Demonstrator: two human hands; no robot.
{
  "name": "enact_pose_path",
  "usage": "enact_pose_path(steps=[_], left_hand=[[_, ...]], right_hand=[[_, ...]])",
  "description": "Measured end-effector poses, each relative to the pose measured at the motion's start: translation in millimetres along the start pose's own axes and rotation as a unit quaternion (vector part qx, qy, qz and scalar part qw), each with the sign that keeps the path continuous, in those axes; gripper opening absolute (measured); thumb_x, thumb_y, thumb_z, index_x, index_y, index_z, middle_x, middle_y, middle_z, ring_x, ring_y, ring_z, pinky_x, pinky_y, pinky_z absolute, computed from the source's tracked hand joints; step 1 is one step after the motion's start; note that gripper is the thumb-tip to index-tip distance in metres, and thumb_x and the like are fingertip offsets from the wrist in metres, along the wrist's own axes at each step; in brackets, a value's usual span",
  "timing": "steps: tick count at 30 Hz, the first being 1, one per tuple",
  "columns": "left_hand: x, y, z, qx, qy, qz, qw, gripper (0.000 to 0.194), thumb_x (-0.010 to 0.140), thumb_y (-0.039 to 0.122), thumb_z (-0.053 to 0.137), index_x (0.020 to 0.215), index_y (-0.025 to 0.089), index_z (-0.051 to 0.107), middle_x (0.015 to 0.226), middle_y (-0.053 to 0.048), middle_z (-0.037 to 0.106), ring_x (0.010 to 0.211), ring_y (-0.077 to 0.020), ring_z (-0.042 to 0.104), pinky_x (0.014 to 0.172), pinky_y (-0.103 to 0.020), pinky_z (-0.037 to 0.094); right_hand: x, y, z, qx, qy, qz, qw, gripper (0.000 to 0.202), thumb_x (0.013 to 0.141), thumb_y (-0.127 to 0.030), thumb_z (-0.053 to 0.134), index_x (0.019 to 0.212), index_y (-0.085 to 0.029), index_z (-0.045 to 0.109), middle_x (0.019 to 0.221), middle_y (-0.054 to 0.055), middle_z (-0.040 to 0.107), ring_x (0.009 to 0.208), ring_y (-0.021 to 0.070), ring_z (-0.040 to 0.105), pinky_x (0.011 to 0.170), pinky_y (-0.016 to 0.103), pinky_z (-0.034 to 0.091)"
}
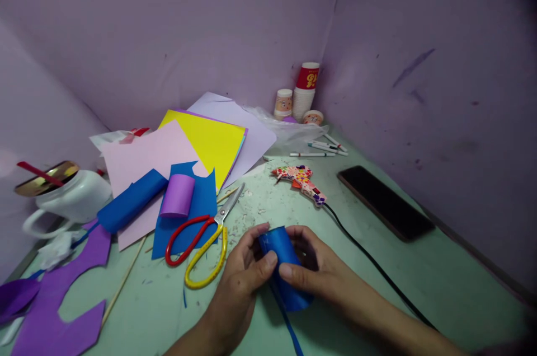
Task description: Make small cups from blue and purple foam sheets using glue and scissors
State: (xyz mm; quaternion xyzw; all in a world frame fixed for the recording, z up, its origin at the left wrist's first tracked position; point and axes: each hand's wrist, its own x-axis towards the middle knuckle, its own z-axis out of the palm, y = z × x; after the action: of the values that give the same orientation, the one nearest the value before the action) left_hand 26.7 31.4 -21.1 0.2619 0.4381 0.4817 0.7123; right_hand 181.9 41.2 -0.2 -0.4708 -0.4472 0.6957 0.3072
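A rolled blue paper tube (289, 286) is held tilted over the green table at the lower middle. My left hand (245, 272) grips its left side, thumb on the front and fingers behind. From the right, my right hand (314, 266) wraps round the same tube, its thumb also pressed on the front. A narrow blue strip (291, 331) hangs below the tube. Scissors (218, 219) with one red and one yellow handle lie open just left of my left hand. Beyond my hands rests a floral glue gun (300, 179) with a black cord.
Purple tube (178, 195) and blue roll (132, 201) lie on paper sheets at left. A white mug (79, 193) and purple cut-outs (62, 300) are further left. Dark phone (386, 202) lies right. Pens (312, 154) and stacked paper cups (305, 90) are at the back.
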Motion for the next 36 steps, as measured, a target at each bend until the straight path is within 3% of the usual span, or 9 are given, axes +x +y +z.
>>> enact_pose_path(steps=[9, 15, 18, 20, 22, 24, 28, 32, 36], left_hand=[[-7.1, 9.8, 6.4, 0.036, 0.046, -0.023, 0.998, 0.061, 0.067, 0.035, 0.076, 0.121, 0.018, 0.053, 0.112, -0.01, 0.065, 0.114, -0.0303, 0.055, 0.095, -0.04, 0.042], [-6.6, 18.2, 9.4, 0.022, 0.097, -0.051, 0.994, 0.05, 0.067, 0.027, 0.073, 0.114, 0.016, 0.058, 0.098, -0.007, 0.067, 0.092, -0.0226, 0.061, 0.078, -0.033, 0.049], [-3.8, 17.8, 7.7, 0.002, 0.114, -0.062, 0.992, 0.043, 0.065, 0.024, 0.073, 0.106, 0.016, 0.062, 0.089, -0.006, 0.067, 0.081, -0.0198, 0.061, 0.071, -0.031, 0.05], [-2.8, 16.9, 6.9, -0.006, 0.123, -0.077, 0.989, 0.041, 0.065, 0.023, 0.074, 0.104, 0.017, 0.063, 0.09, -0.007, 0.068, 0.082, -0.0208, 0.062, 0.072, -0.033, 0.051], [-2.4, 16.3, 6.7, -0.01, 0.127, -0.084, 0.988, 0.04, 0.065, 0.024, 0.075, 0.103, 0.018, 0.064, 0.093, -0.008, 0.068, 0.087, -0.0227, 0.062, 0.075, -0.035, 0.052], [-2.3, 16.5, 7.2, -0.007, 0.128, -0.085, 0.988, 0.04, 0.065, 0.026, 0.076, 0.102, 0.019, 0.064, 0.095, -0.008, 0.068, 0.089, -0.0235, 0.062, 0.076, -0.036, 0.052], [-2.4, 18.2, 8.3, 0.0, 0.136, -0.083, 0.987, 0.042, 0.064, 0.026, 0.078, 0.103, 0.019, 0.063, 0.097, -0.006, 0.068, 0.089, -0.0214, 0.063, 0.075, -0.033, 0.053], [-2.9, 19.7, 8.2, 0.016, 0.141, -0.087, 0.986, 0.047, 0.063, 0.027, 0.079, 0.105, 0.02, 0.062, 0.099, -0.006, 0.068, 0.091, -0.0209, 0.063, 0.075, -0.03, 0.051], [-2.8, 20.3, 7.6, 0.034, 0.128, -0.087, 0.987, 0.046, 0.063, 0.028, 0.078, 0.106, 0.02, 0.063, 0.099, -0.006, 0.068, 0.092, -0.0206, 0.062, 0.075, -0.028, 0.049]], right_hand=[[5.0, 1.1, 7.1, -0.048, 0.03, 0.003, 0.998, 0.084, 0.05, -0.067, 0.076, 0.112, -0.019, 0.044, 0.114, 0.015, 0.057, 0.108, 0.0296, 0.057, 0.088, 0.041, 0.047], [5.6, -7.1, -6.8, -0.161, 0.005, -0.024, 0.987, 0.062, 0.068, -0.066, 0.063, 0.105, -0.017, 0.056, 0.102, 0.014, 0.067, 0.091, 0.0274, 0.064, 0.074, 0.038, 0.05], [9.0, -19.5, -29.5, -0.305, 0.112, -0.058, 0.944, 0.046, 0.076, -0.06, 0.057, 0.096, -0.019, 0.063, 0.098, 0.01, 0.07, 0.085, 0.0261, 0.065, 0.075, 0.038, 0.049], [15.2, -30.4, -49.5, -0.39, 0.21, -0.064, 0.894, 0.042, 0.077, -0.056, 0.057, 0.1, -0.021, 0.064, 0.102, 0.009, 0.07, 0.088, 0.0272, 0.065, 0.075, 0.038, 0.048], [25.4, -40.8, -69.5, -0.472, 0.288, -0.051, 0.832, 0.046, 0.078, -0.057, 0.055, 0.106, -0.021, 0.063, 0.106, 0.01, 0.069, 0.091, 0.0302, 0.065, 0.074, 0.038, 0.047], [38.8, -48.4, -85.6, -0.521, 0.314, -0.031, 0.794, 0.055, 0.077, -0.062, 0.053, 0.11, -0.018, 0.063, 0.112, 0.014, 0.067, 0.096, 0.0334, 0.063, 0.073, 0.038, 0.045], [67.0, -51.9, -99.2, -0.507, 0.241, 0.007, 0.828, 0.055, 0.067, -0.068, 0.06, 0.088, -0.018, 0.069, 0.086, 0.012, 0.072, 0.085, 0.0318, 0.065, 0.063, 0.032, 0.042], [84.4, -47.7, -97.4, -0.452, 0.224, 0.019, 0.863, 0.032, 0.061, -0.05, 0.073, 0.063, -0.019, 0.064, 0.055, 0.005, 0.062, 0.07, 0.026, 0.064, 0.053, 0.027, 0.039], [84.9, -44.5, -91.2, -0.337, 0.183, 0.037, 0.923, 0.025, 0.07, -0.04, 0.068, 0.062, -0.017, 0.061, 0.052, 0.002, 0.059, 0.054, 0.0175, 0.06, 0.045, 0.025, 0.045]])
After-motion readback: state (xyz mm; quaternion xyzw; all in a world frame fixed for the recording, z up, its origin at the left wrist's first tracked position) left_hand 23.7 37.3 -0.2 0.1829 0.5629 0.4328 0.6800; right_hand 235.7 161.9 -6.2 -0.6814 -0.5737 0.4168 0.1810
